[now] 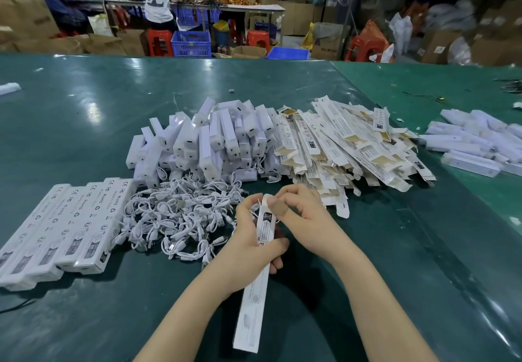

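So, head cam: a long, slim white cardboard box (255, 282), matte with small print, hangs above the glossy green table (84, 124). Ahead lie tangled white cables (180, 220), white plastic units (203, 141) and flat unfolded cartons (353, 147); finished boxes (62, 229) sit left. The left hand (250, 246) grips the box's middle while the right hand (302, 214) pinches its top flap.

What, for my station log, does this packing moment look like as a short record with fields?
in hand: long white box
left hand: grips the box at its middle
right hand: pinches the box's far end
left side: row of closed boxes, cable pile
behind: white units, flat cartons
surface: green table
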Demonstrator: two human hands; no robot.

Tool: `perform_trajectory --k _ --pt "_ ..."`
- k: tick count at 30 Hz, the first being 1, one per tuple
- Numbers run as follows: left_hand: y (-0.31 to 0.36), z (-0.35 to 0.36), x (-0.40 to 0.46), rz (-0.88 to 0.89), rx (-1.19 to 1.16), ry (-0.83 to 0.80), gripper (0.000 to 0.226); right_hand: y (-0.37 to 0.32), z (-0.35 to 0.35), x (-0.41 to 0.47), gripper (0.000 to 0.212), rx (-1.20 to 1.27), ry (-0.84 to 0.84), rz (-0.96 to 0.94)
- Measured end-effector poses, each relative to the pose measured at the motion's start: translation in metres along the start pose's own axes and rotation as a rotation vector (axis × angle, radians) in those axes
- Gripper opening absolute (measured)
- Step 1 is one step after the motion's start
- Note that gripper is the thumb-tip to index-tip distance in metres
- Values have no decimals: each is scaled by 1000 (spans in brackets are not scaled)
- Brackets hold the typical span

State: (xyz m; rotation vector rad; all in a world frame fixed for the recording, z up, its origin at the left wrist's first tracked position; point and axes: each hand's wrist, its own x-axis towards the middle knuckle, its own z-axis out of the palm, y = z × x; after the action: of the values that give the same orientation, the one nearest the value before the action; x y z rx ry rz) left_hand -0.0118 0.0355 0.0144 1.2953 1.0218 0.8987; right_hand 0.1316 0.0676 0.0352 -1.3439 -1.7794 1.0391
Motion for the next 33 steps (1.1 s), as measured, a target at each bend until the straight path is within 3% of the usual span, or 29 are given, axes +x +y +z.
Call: perform_trajectory --k 3,6,9,15,22,25,27,28,33 --pt "0 1 1 15 -23 58 65 0 1 1 22 -4 92 -18" --pt "2 -3 4 57 -80 215 55 0 1 2 8 17 245 -50" --pt "4 -8 4 75 -132 285 50 -3 3 1 9 43 206 -68" --pt "6 -3 2 58 -83 253 43 -10 23 -3 10 133 25 -41" --pt "3 1 1 -34 -127 211 37 -10 25 -5 15 431 47 132" --pt "5 1 1 -49 -156 165 37 -13 25 -3 23 537 151 181" --pt "6 2 0 -60 -168 130 36 -12 24 -1 5 603 237 184" --pt "6 2 0 -63 -171 120 36 -10 23 1 6 623 249 188" --pt "4 2 1 -67 -179 160 47 -12 20 -3 6 609 119 209"
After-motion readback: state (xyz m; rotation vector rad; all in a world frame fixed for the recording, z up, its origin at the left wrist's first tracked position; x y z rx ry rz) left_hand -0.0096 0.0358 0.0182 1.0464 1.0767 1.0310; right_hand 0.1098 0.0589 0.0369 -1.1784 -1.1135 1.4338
